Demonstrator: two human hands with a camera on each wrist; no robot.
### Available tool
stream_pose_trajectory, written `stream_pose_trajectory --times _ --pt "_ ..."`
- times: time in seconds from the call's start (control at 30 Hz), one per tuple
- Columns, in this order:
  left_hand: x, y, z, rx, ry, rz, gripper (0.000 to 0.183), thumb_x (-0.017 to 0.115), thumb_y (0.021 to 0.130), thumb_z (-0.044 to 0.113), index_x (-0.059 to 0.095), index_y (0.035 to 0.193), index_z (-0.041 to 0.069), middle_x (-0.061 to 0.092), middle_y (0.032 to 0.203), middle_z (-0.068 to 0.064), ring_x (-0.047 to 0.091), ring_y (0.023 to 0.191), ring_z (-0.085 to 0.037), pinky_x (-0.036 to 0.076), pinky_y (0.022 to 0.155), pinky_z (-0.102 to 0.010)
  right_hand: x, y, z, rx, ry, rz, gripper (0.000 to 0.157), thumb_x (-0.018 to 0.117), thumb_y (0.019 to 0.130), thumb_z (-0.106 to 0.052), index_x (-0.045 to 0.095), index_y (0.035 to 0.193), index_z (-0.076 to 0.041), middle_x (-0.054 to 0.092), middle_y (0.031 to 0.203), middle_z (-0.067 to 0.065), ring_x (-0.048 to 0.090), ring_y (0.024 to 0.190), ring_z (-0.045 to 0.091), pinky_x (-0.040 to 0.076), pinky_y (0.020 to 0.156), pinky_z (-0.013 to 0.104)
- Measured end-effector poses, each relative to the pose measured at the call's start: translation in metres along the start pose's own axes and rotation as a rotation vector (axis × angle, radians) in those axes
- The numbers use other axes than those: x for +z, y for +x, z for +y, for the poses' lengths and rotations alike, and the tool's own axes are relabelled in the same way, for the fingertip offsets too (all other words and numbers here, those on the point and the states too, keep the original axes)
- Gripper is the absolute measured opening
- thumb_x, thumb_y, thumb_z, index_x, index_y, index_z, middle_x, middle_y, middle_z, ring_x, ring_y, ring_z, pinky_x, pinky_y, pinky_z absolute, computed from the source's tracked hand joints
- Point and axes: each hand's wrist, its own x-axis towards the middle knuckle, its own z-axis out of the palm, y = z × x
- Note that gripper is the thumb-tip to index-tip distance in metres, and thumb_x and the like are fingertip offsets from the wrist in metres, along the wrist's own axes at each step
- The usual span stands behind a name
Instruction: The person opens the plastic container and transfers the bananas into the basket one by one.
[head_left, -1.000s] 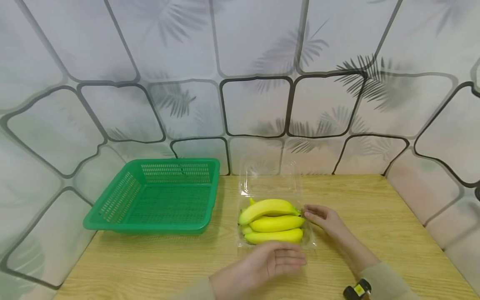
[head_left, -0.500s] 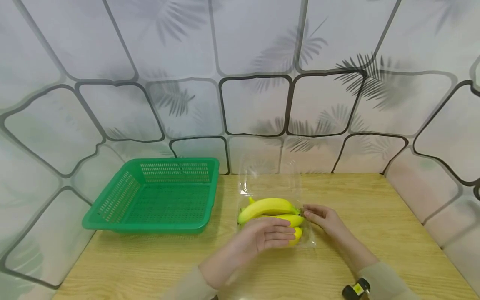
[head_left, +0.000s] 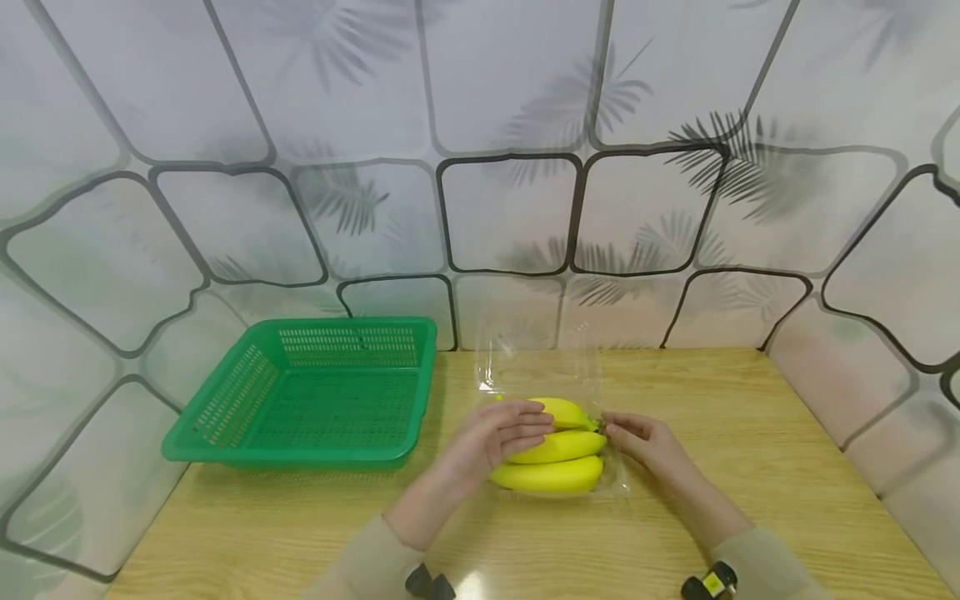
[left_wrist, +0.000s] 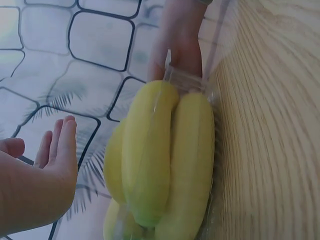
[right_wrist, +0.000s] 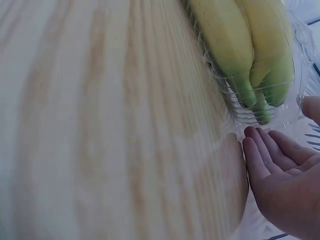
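A clear plastic clamshell container with its lid raised sits on the table, holding several yellow bananas. My left hand is over the left end of the bananas, fingers extended and holding nothing. In the left wrist view, this left hand is beside the bananas, with a gap between. My right hand is at the container's right end. The right wrist view has the right hand's fingers fairly straight against the container's end wall, near the green banana tips, its thumb by the rim.
A green plastic basket with slotted walls stands left of the container on the wooden table. Patterned walls rise close behind and at both sides. A black device is strapped to each sleeve.
My left hand has moved up and leftward from in front of the container, across the bananas to their left end. The right hand and the container have stayed in place.
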Motion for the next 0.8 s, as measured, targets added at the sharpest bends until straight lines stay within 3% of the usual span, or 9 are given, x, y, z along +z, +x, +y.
stream_pose_trajectory --times 0.1,0.17,0.27,0.37,0.5,0.6,0.7,0.8 --pt "-0.006 0.002 -0.002 -0.003 -0.013 0.058 0.054 0.042 0.113 0.020 0.041 0.150 -0.020 0.046 0.154 -0.041 0.069 0.130 -0.026 0.057 0.109 -0.028 0.001 -0.001 -0.001 0.010 0.018 0.005 0.059 0.059 0.111 -0.029 0.047 0.154 0.009 0.052 0.158 0.026 0.050 0.148 0.031 0.045 0.097 0.005" --pt "-0.010 0.003 -0.003 0.008 -0.007 0.089 0.052 0.042 0.114 0.020 0.043 0.149 -0.018 0.048 0.153 -0.040 0.070 0.126 -0.019 0.057 0.110 -0.029 0.002 -0.001 -0.001 0.009 0.027 0.006 0.058 0.059 0.111 -0.028 0.047 0.154 0.009 0.051 0.158 0.027 0.057 0.139 0.015 0.046 0.097 0.005" --pt "-0.015 0.006 -0.005 0.043 -0.003 0.129 0.049 0.045 0.113 0.018 0.047 0.146 -0.019 0.051 0.151 -0.040 0.071 0.125 -0.021 0.056 0.112 -0.035 0.001 -0.001 -0.001 -0.001 0.060 0.001 0.058 0.059 0.110 -0.025 0.046 0.154 0.011 0.050 0.158 0.029 0.060 0.119 -0.008 0.048 0.097 0.006" --pt "-0.020 0.008 -0.007 0.075 -0.001 0.172 0.044 0.048 0.111 0.015 0.049 0.141 -0.018 0.054 0.148 -0.039 0.071 0.125 -0.023 0.056 0.112 -0.036 0.001 -0.001 0.000 -0.007 0.102 -0.013 0.058 0.059 0.110 -0.022 0.043 0.154 0.014 0.047 0.158 0.032 0.060 0.109 -0.017 0.050 0.098 0.007" --pt "-0.024 0.011 -0.008 0.104 0.029 0.252 0.040 0.051 0.110 0.014 0.053 0.137 -0.016 0.061 0.143 -0.033 0.072 0.121 -0.021 0.058 0.108 -0.032 0.001 -0.002 0.000 0.013 0.129 -0.020 0.060 0.061 0.108 -0.022 0.043 0.155 0.011 0.046 0.161 0.030 0.061 0.119 -0.009 0.050 0.099 0.007" --pt "-0.025 0.013 -0.009 0.117 0.074 0.296 0.040 0.054 0.110 0.014 0.056 0.138 -0.014 0.064 0.141 -0.031 0.072 0.120 -0.020 0.059 0.108 -0.033 0.001 -0.003 0.000 0.030 0.124 -0.024 0.061 0.062 0.107 -0.024 0.043 0.157 0.008 0.046 0.162 0.026 0.056 0.140 0.013 0.047 0.101 0.007" --pt "-0.027 0.015 -0.011 0.141 0.123 0.316 0.039 0.055 0.109 0.011 0.057 0.138 -0.015 0.064 0.139 -0.033 0.071 0.122 -0.026 0.057 0.111 -0.037 0.001 -0.004 -0.001 0.030 0.113 -0.035 0.062 0.062 0.107 -0.024 0.043 0.157 0.007 0.045 0.163 0.026 0.041 0.153 0.034 0.046 0.101 0.006" --pt "-0.029 0.018 -0.014 0.158 0.180 0.341 0.036 0.059 0.107 0.007 0.059 0.137 -0.014 0.065 0.138 -0.032 0.070 0.125 -0.031 0.057 0.111 -0.037 0.000 -0.005 -0.001 0.025 0.110 -0.042 0.062 0.062 0.107 -0.024 0.043 0.157 0.007 0.045 0.163 0.026 0.040 0.154 0.036 0.046 0.101 0.006"
